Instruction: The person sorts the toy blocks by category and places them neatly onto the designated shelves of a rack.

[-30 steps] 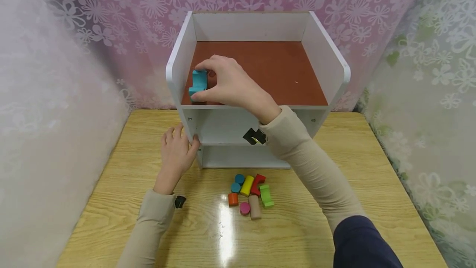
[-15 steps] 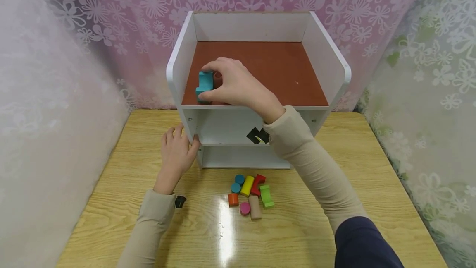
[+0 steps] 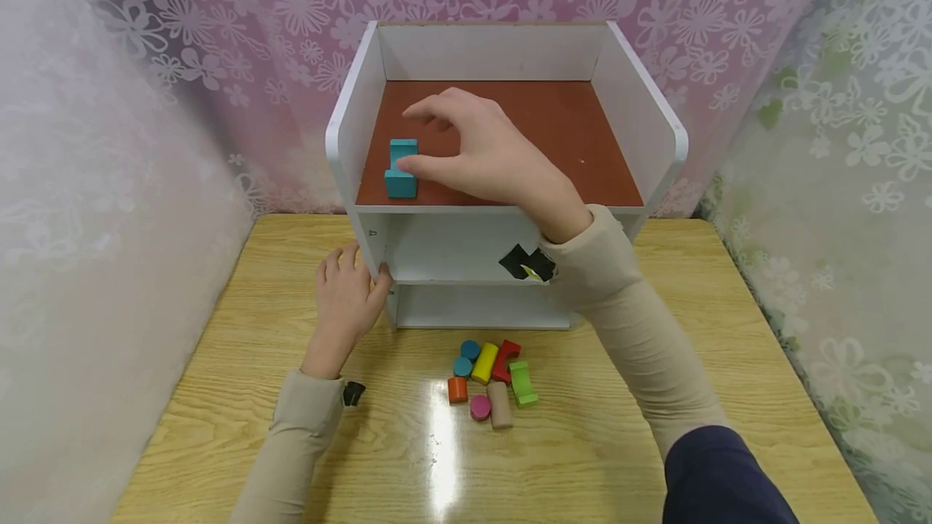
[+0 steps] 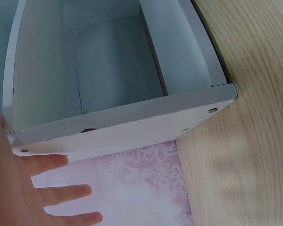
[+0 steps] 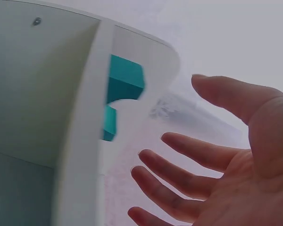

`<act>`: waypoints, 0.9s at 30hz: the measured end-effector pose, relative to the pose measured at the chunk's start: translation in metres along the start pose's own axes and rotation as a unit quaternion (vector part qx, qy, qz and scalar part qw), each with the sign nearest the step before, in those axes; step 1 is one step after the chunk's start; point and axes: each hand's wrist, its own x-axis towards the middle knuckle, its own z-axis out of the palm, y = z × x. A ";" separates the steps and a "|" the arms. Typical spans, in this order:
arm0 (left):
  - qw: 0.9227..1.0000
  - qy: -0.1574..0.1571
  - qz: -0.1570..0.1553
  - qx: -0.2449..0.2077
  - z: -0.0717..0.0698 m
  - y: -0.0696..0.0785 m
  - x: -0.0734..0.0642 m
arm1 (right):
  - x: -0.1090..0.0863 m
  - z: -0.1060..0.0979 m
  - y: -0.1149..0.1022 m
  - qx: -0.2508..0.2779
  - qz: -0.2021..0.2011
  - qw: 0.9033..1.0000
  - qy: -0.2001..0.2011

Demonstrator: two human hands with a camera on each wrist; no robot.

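A teal arch-shaped toy block (image 3: 401, 184) sits on the brown top shelf (image 3: 524, 136) of a white shelf unit, near its left wall. My right hand (image 3: 488, 148) hovers just right of the block with thumb and fingers spread, the thumb overlapping it in the head view. In the right wrist view that hand (image 5: 226, 160) shows a bare palm, and the teal block (image 5: 126, 77) stands apart from the fingers. Down at the unit's left side, my left hand (image 3: 345, 302) rests against the side panel, its thumb at the front edge. Its fingers (image 4: 61, 194) lie straight in the left wrist view.
Several toy blocks lie on the wooden table (image 3: 619, 443) before the unit: a yellow cylinder (image 3: 485, 363), a red arch (image 3: 506, 361), a green arch (image 3: 523, 383), a plain wood cylinder (image 3: 500, 405) and smaller pieces. Two lower compartments (image 3: 451, 247) face forward. A floral curtain (image 3: 291, 39) hangs behind.
My right hand moved the teal block slightly right along the top shelf, then let go of it and drew up and right. The left hand stays in place.
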 end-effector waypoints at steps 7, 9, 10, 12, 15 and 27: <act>1.000 0.008 0.000 0.002 0.001 0.000 0.000 | -0.021 -0.012 -0.006 -0.008 -0.036 0.999 0.037; 1.000 0.011 0.002 0.003 0.001 0.000 0.001 | -0.028 -0.014 -0.007 -0.009 -0.045 0.998 0.046; 1.000 0.012 0.002 0.004 0.002 0.000 0.001 | -0.032 -0.015 -0.007 -0.008 -0.051 0.997 0.050; 1.000 0.014 0.003 0.004 0.002 -0.001 0.001 | -0.039 -0.016 -0.006 -0.004 -0.060 0.997 0.057; 1.000 0.016 0.003 0.006 0.003 -0.002 0.001 | -0.052 -0.016 -0.006 0.008 -0.078 0.995 0.069; 0.999 0.025 0.014 0.013 0.006 -0.004 0.001 | -0.112 0.017 -0.001 0.099 -0.162 0.981 0.049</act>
